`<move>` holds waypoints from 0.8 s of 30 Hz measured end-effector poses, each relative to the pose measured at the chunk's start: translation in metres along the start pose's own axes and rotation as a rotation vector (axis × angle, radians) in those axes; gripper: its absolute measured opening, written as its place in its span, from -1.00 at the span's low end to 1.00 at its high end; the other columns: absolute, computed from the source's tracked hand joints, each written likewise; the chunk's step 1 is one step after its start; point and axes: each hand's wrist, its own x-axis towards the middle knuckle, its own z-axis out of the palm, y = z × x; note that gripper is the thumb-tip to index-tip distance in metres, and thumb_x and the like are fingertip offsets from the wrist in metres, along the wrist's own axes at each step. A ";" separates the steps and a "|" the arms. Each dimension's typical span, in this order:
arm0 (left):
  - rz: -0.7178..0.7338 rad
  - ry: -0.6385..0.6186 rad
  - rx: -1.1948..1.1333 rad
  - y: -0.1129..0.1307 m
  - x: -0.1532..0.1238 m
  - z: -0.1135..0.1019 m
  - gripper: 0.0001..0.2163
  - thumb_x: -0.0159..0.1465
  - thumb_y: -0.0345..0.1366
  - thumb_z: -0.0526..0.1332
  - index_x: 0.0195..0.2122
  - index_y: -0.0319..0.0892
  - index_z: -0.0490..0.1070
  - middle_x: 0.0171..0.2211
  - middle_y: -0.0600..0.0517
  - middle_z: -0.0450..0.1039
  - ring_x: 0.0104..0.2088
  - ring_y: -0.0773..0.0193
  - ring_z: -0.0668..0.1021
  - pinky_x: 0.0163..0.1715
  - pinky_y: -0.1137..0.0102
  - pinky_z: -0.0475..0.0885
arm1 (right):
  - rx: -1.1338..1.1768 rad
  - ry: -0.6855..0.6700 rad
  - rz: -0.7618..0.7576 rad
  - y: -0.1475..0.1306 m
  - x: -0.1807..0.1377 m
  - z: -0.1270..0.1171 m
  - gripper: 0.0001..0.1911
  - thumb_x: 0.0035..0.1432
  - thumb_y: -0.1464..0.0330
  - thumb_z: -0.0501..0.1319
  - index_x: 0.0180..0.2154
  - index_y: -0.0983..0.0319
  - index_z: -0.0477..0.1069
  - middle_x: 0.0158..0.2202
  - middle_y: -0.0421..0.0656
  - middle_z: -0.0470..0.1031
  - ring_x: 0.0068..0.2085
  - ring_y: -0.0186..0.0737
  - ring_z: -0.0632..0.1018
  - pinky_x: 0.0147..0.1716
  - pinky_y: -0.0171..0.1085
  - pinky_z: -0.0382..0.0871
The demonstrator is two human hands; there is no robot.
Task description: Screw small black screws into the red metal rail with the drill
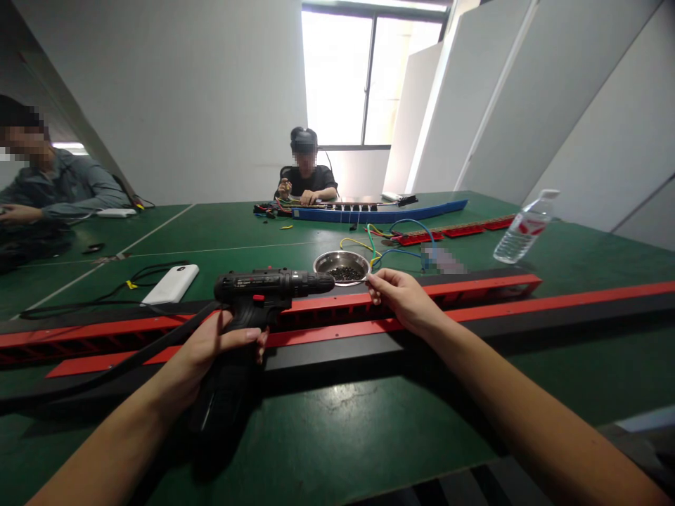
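My left hand (pixel 214 348) grips the handle of a black electric screwdriver (pixel 264 295), whose tip points right toward a small metal bowl (pixel 342 267) of dark screws. My right hand (pixel 401 295) reaches to the bowl's near right rim with its fingertips pinched together; whether a screw is between them I cannot tell. Both hands hover over long red and black rails (pixel 474 306) lying across the green table (pixel 337 436).
A white power bank (pixel 171 284) with a black cable lies left of the bowl. A water bottle (pixel 524 228) stands at the right. Coloured wires (pixel 380 242), red strips and a blue rail (pixel 380 212) lie farther back. One person sits opposite, another at the left.
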 end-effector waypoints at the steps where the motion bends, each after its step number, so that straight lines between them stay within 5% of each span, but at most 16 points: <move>1: -0.001 0.001 -0.002 0.000 0.000 0.000 -0.77 0.07 -0.25 0.48 -0.33 -0.24 0.54 -0.42 0.00 0.51 -0.45 0.28 0.56 -0.44 0.46 0.50 | 0.014 0.004 0.011 -0.001 0.000 0.000 -0.57 0.02 0.05 0.47 -0.43 0.22 0.40 -0.50 -0.25 0.42 -0.48 -0.36 0.35 -0.43 -0.28 0.21; 24: -0.036 -0.045 -0.057 -0.001 0.002 -0.003 -0.82 0.11 -0.26 0.46 -0.33 -0.21 0.54 -0.40 0.03 0.52 -0.45 0.31 0.56 -0.42 0.46 0.51 | -0.035 0.005 -0.059 -0.001 -0.001 -0.001 -0.60 0.10 0.05 0.42 -0.40 0.21 0.40 -0.48 -0.25 0.42 -0.47 -0.36 0.35 -0.41 -0.28 0.23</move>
